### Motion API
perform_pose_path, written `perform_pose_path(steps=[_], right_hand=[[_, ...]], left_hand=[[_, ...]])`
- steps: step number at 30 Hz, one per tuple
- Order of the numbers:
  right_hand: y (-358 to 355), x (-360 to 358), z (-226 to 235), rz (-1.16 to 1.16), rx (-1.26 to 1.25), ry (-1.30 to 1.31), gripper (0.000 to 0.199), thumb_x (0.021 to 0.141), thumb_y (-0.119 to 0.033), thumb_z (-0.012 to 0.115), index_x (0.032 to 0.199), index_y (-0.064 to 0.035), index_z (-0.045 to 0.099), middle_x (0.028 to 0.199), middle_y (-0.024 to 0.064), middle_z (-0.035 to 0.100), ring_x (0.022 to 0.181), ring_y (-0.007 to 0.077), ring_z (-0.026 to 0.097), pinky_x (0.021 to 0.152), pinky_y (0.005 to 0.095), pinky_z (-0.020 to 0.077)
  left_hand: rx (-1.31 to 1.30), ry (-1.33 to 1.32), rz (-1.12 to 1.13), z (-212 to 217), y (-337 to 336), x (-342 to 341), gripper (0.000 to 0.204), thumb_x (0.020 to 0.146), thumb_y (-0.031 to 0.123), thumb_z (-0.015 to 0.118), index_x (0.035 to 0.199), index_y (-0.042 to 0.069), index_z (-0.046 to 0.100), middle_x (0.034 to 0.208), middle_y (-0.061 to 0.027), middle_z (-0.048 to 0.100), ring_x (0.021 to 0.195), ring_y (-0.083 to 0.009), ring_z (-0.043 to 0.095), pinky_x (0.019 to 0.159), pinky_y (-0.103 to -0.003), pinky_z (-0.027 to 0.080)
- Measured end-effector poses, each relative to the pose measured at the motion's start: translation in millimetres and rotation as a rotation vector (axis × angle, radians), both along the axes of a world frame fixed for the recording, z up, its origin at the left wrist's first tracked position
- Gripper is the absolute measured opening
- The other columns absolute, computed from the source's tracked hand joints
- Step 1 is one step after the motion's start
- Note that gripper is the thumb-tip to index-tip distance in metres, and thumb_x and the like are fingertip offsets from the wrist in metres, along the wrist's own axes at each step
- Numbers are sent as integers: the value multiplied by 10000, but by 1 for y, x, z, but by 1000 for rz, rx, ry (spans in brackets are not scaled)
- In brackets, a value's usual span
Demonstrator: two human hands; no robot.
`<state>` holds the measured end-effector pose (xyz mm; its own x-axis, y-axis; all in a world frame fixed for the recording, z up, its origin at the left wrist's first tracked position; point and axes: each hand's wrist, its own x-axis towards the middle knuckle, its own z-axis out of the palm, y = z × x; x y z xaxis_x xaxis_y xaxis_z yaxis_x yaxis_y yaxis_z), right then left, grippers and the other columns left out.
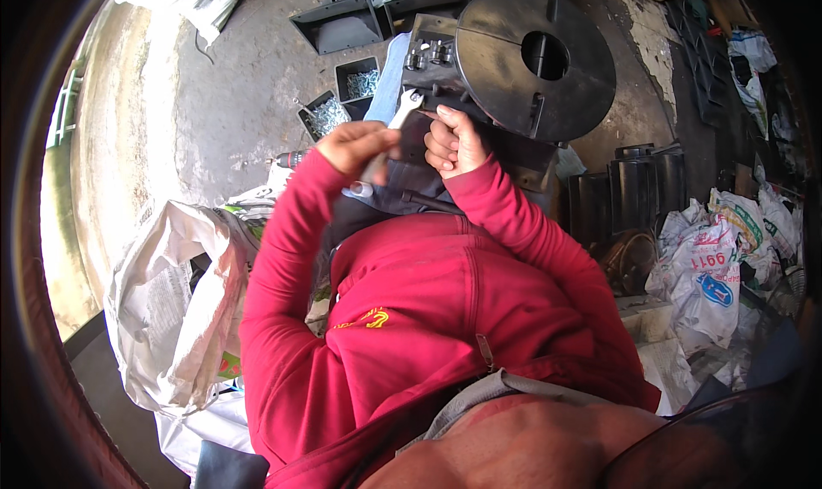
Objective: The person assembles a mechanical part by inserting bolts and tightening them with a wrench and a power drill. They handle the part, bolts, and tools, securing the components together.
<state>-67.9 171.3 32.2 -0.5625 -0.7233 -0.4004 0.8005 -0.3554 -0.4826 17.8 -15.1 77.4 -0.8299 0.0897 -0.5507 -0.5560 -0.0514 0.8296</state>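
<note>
My left hand point(356, 150) is closed around a combination wrench point(402, 110), slightly smeared by motion. The wrench's head points up and away, close to the dark part in front of me. Beside it, my right hand point(455, 143) is curled with its thumb on top; whatever its fingers may hold is hidden. Just beyond both hands lies a large black round disc point(497, 69) with a hole in it, attached to or resting on a dark base. Small black fittings point(426, 56) stand along the base's left side.
Two black bins of metal screws or bolts point(361, 83) sit left of the base, beside a blue cloth point(390, 71). A drill point(289, 158) lies nearby. Empty black trays point(337, 26) stand farther off. A white sack point(175, 301) is at left; black moulded parts point(634, 189) and plastic bags point(704, 271) are at right.
</note>
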Motion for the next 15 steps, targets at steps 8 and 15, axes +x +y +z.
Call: perform_pose_path(steps=[8, 15], right_hand=[[-1, 1, 4, 4, 44, -8, 423, 923, -311, 524, 569, -152, 356, 468, -57, 300, 390, 65, 279, 370, 226, 249], [5, 2, -2, 25, 269, 154, 489, 906, -414, 527, 528, -159, 348, 457, -10, 351, 391, 82, 333, 359, 236, 294]], left_hand=[[207, -14, 73, 1, 34, 21, 283, 992, 267, 472, 946, 15, 593, 700, -107, 671, 423, -126, 560, 394, -217, 443], [431, 1, 167, -8, 63, 0, 326, 1000, 296, 449, 1013, 1, 587, 859, -144, 695, 579, -184, 668, 408, -235, 472]])
